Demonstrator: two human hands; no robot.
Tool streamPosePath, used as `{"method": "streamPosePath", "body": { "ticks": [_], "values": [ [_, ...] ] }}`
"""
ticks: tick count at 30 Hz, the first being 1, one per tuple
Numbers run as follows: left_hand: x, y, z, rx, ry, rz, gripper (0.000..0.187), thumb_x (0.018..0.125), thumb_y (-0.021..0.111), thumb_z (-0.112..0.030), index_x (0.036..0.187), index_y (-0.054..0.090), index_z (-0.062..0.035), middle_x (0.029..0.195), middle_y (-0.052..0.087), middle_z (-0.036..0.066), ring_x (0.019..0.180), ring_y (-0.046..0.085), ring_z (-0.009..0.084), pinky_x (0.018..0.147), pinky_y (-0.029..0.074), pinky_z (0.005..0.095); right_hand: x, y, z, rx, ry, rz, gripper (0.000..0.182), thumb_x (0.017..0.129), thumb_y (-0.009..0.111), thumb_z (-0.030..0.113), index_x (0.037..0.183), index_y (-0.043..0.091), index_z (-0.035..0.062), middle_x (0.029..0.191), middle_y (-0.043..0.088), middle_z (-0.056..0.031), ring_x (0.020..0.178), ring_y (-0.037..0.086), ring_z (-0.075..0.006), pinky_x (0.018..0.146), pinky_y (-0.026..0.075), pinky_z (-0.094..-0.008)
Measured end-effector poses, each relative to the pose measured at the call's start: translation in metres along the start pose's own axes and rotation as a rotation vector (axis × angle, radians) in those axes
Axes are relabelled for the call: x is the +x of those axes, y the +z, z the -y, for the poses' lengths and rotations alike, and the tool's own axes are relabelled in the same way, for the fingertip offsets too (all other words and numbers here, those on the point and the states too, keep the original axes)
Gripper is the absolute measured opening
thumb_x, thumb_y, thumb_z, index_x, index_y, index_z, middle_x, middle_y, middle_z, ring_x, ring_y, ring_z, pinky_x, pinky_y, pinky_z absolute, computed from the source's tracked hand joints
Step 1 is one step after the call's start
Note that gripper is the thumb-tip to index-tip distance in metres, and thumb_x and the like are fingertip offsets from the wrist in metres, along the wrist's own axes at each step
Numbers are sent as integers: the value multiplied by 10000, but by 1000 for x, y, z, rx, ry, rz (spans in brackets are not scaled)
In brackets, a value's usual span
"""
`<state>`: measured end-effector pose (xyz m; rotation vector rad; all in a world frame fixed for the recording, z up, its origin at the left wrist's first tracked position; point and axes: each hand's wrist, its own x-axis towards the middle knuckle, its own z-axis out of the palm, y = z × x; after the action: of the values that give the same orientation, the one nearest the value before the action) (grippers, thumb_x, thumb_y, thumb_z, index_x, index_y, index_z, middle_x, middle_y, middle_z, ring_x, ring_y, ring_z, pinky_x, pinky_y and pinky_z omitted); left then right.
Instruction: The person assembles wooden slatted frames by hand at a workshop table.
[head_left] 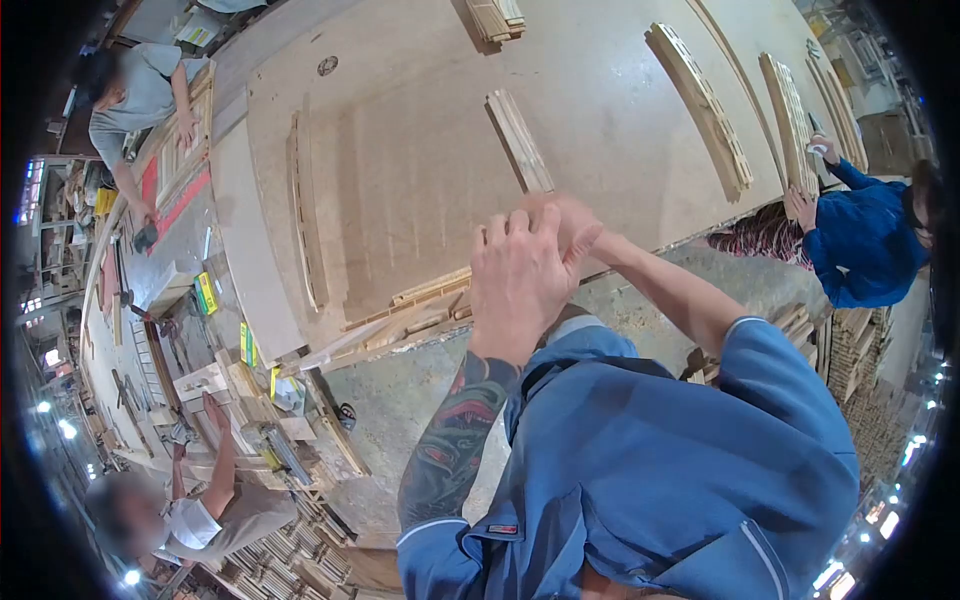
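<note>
My left hand (518,272), at the end of a tattooed forearm, is raised in front of my chest with its back to the camera. Its fingers are a little apart and bent at the tips, and nothing shows in them. Just behind it, my right hand (568,218) is blurred and partly covered by the left; the two overlap or touch. What its fingers do is hidden. Beyond both hands a short bundle of wooden strips (520,142) lies on the large wooden table (410,130), its near end close to my fingers.
More strip bundles lie on the table, such as a long one (703,105) at right and a thin one (304,210) at left. Loose strips (430,290) lie along the near edge. People work at upper left (140,95), lower left (200,520) and right (865,235).
</note>
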<state>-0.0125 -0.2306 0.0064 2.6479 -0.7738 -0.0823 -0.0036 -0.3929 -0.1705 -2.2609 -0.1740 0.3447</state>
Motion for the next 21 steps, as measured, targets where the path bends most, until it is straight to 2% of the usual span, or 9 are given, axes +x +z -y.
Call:
{"method": "streamPosePath", "body": {
  "ticks": [2,4,5,7,8,11,12,15,21],
  "values": [
    [0,1,-1,-9,-21,10,533,979,480,-557,1072,667,-66,837,664,159,846,643,353,723,500,462,43,26,-42,-112,208,-111,374,834,702,255,1164,636,92,1236,625,-151,1128,604,-356,889,497,-481],
    [-1,2,-2,-11,-32,13,535,980,477,-560,1066,666,-67,836,664,156,843,641,356,714,500,467,79,66,-59,-749,306,-848,475,813,710,225,1225,553,50,1269,596,-146,1164,583,-359,886,499,-502],
    [-1,2,-2,-22,-42,14,537,980,474,-563,1059,665,-67,836,663,153,840,639,358,704,500,471,84,63,-45,-741,311,-856,475,813,710,225,1225,553,50,1269,596,-146,1164,583,-359,886,499,-502],
    [0,-1,-2,-32,-48,24,531,984,469,-560,1067,665,-73,856,671,154,852,642,363,714,503,473,84,45,-19,-382,469,-512,499,837,688,226,1248,487,26,1150,637,-152,1093,623,-360,859,499,-527],
    [-1,-2,-3,-49,-62,33,525,988,465,-557,1075,664,-79,877,679,155,864,645,369,723,506,474,82,39,-17,-209,525,-421,387,862,691,258,1143,549,33,1043,667,-142,941,650,-371,814,509,-480],
    [-2,0,0,-148,-44,-57,508,1001,450,-539,1101,662,-88,951,697,166,904,655,376,753,512,468,53,12,-14,260,330,-449,328,878,700,274,1045,585,17,941,684,-129,836,656,-309,774,514,-413],
    [-2,-1,1,-153,-46,-59,508,1001,450,-539,1101,662,-88,951,697,166,904,655,376,753,512,468,33,5,-8,500,262,-474,263,896,696,215,1027,620,0,922,694,-116,836,634,-211,765,515,-356],
    [-3,-5,3,-299,-92,-111,490,1017,435,-512,1130,658,-90,1004,698,186,931,657,388,774,513,467,-34,-20,9,657,17,-159,263,924,663,152,1134,626,-2,975,711,-123,902,641,-155,794,524,-351],
    [-3,-3,2,-300,-140,-105,484,1033,415,-490,1138,650,-80,978,694,192,935,650,412,776,509,475,-53,-9,-2,340,62,2,231,910,680,121,1129,680,47,1022,732,-138,949,690,-185,802,528,-332]
  ]
}}
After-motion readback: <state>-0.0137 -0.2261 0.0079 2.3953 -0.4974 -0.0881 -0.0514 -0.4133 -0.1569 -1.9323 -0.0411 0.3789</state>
